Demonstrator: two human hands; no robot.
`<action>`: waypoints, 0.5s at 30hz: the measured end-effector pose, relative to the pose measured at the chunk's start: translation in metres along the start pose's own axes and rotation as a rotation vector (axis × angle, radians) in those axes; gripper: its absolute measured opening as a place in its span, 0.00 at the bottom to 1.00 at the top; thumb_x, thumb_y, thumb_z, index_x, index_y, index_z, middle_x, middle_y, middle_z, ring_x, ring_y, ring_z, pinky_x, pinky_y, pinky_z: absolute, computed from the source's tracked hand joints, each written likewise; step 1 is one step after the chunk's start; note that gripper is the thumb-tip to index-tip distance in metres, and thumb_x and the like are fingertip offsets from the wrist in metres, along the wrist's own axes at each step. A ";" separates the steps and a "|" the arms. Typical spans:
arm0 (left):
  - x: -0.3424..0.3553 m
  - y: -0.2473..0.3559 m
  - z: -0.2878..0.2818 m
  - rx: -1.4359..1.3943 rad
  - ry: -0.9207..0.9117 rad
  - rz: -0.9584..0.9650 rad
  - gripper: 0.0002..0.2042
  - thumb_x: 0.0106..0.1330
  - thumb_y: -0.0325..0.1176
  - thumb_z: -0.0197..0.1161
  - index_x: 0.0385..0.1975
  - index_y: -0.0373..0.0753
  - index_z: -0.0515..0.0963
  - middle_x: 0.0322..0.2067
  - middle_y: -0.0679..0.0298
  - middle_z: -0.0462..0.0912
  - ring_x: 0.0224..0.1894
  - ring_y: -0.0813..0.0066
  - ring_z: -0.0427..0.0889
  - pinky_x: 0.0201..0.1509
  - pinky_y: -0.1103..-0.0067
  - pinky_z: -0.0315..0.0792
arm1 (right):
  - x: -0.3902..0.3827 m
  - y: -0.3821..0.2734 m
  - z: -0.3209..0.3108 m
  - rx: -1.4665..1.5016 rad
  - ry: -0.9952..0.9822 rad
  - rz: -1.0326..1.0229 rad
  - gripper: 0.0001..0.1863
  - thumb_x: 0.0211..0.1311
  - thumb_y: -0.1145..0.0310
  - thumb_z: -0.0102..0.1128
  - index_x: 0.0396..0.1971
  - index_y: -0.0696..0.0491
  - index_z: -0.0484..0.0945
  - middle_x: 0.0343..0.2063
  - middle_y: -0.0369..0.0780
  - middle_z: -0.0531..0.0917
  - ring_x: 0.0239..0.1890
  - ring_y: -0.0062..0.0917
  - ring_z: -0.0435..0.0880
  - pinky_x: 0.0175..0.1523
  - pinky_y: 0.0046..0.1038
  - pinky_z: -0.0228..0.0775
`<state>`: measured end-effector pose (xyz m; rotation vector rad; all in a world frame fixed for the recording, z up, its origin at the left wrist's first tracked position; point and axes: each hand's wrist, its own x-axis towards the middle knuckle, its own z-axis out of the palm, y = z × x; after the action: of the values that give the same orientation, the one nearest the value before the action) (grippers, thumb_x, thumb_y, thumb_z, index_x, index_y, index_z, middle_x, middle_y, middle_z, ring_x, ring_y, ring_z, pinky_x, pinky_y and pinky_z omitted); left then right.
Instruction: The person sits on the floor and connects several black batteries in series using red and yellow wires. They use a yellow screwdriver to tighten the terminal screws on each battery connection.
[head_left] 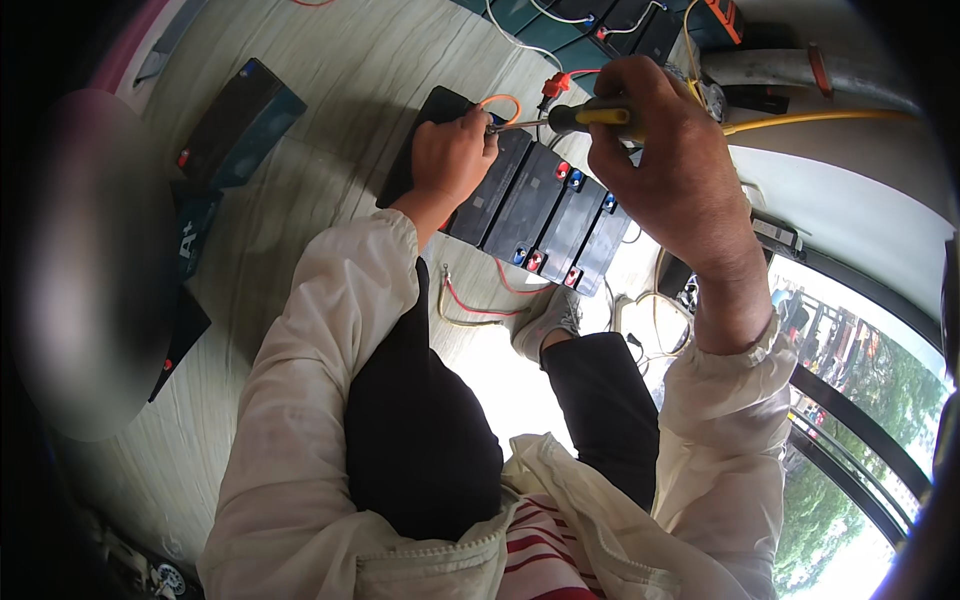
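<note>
- The left hand point(455, 160) leans over the far edge of the battery row point(525, 198), near its left end; fingers bunched, though from where I stand I can't tell what they pinch.
- The right hand's point(675, 165) fingers wrap a screwdriver point(575, 119), tip at those left fingertips.
- An orange cable point(517, 102) loops beside them.
- The row sits on the floor point(330, 120).
</note>
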<state>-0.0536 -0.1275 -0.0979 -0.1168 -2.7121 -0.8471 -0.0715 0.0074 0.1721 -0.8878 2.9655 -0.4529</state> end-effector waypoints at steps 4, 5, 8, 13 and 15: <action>0.002 0.000 0.002 0.053 0.007 -0.008 0.11 0.57 0.42 0.71 0.34 0.46 0.82 0.22 0.65 0.86 0.21 0.61 0.82 0.28 0.66 0.72 | 0.002 0.000 0.000 -0.029 -0.071 0.024 0.16 0.61 0.77 0.65 0.49 0.53 0.74 0.43 0.47 0.84 0.47 0.39 0.88 0.51 0.36 0.81; 0.003 -0.001 0.002 0.040 0.011 0.003 0.11 0.57 0.42 0.71 0.34 0.46 0.82 0.22 0.65 0.86 0.21 0.60 0.82 0.28 0.66 0.72 | 0.002 0.001 0.000 -0.024 -0.071 0.026 0.16 0.62 0.77 0.65 0.49 0.53 0.74 0.43 0.47 0.83 0.48 0.39 0.88 0.52 0.36 0.81; 0.005 0.000 0.001 0.025 -0.003 -0.010 0.11 0.57 0.42 0.71 0.34 0.46 0.82 0.22 0.65 0.86 0.20 0.59 0.81 0.28 0.65 0.72 | 0.002 0.005 0.001 0.013 -0.047 0.021 0.16 0.61 0.75 0.64 0.48 0.54 0.74 0.42 0.47 0.83 0.47 0.40 0.87 0.50 0.38 0.80; 0.005 -0.001 0.000 0.021 -0.018 -0.021 0.10 0.56 0.42 0.71 0.34 0.46 0.82 0.23 0.65 0.86 0.21 0.59 0.82 0.28 0.65 0.73 | 0.004 0.011 0.003 0.113 -0.018 -0.013 0.15 0.59 0.73 0.63 0.46 0.55 0.74 0.38 0.47 0.82 0.42 0.43 0.85 0.46 0.39 0.78; 0.005 -0.001 -0.001 0.019 -0.013 -0.018 0.10 0.56 0.41 0.71 0.34 0.46 0.81 0.23 0.65 0.86 0.21 0.59 0.82 0.28 0.65 0.73 | 0.004 0.012 0.003 0.091 -0.062 -0.003 0.16 0.61 0.76 0.63 0.49 0.53 0.73 0.42 0.47 0.83 0.46 0.40 0.87 0.50 0.36 0.80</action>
<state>-0.0583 -0.1289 -0.0968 -0.0945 -2.7366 -0.8279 -0.0811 0.0137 0.1667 -0.8804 2.8626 -0.5444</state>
